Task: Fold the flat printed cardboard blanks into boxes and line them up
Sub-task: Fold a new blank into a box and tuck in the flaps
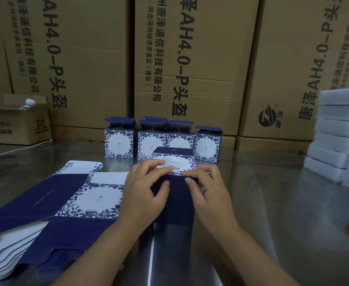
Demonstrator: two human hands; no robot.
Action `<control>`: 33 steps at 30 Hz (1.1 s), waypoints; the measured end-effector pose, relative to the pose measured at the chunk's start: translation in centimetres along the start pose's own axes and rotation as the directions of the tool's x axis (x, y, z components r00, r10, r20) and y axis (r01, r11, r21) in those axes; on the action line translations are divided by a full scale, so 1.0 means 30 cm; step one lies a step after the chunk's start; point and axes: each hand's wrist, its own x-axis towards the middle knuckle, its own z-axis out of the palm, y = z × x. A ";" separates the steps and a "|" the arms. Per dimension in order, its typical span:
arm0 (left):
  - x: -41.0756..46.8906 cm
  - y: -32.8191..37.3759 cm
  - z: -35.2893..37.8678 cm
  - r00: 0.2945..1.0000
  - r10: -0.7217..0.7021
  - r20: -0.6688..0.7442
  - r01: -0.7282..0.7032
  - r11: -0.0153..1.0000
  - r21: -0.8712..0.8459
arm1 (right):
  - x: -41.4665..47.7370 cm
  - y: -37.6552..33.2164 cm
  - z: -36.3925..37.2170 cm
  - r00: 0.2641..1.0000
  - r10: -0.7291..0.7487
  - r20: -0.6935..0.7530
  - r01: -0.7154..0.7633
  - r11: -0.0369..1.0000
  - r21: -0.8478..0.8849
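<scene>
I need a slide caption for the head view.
Left hand and right hand fold a box; folded boxes stand in a row behind.

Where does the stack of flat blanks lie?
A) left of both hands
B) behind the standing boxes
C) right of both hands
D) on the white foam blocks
A: the stack of flat blanks lies on the table left of the left hand, which with the right hand holds a half-folded box.

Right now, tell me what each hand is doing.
Left hand: gripping the half-folded box, fingers on its white flap.
Right hand: gripping the same box.
</scene>
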 end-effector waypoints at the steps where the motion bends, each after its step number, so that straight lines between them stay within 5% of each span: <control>1: -0.001 -0.004 -0.003 1.000 -0.029 -0.001 0.029 1.000 -0.006 | 0.001 0.004 -0.005 1.000 0.012 -0.001 -0.012 1.000 0.011; 13: -0.016 -0.062 0.002 0.886 -0.392 0.246 0.456 0.831 -0.317 | -0.023 0.016 0.001 0.982 0.121 0.142 -0.138 0.983 0.119; 20: -0.028 -0.075 0.003 0.865 -0.340 0.369 0.448 0.855 -0.263 | -0.013 0.057 -0.001 0.916 0.314 0.251 -0.384 0.868 0.314; 33: -0.032 -0.090 0.032 0.886 -0.357 0.296 0.429 0.875 -0.227 | -0.009 0.072 -0.002 0.942 0.311 0.128 -0.316 0.949 0.014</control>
